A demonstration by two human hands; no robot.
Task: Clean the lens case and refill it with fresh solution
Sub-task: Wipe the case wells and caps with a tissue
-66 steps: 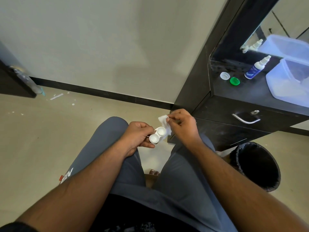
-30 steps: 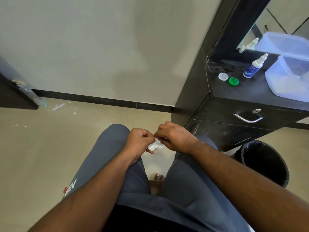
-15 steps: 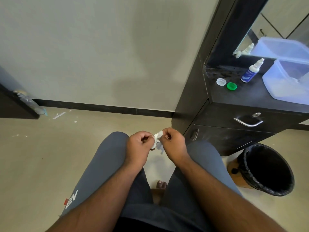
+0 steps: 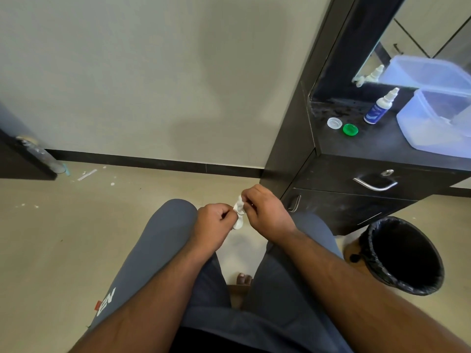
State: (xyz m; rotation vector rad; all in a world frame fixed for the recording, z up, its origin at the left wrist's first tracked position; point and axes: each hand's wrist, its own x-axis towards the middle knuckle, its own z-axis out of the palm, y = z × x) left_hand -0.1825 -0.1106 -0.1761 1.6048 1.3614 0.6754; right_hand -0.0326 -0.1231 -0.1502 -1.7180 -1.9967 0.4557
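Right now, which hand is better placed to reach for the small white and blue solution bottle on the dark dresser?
Right hand, probably. The white and blue solution bottle stands on the dark dresser on its side, and the left hand grips the white lens case.
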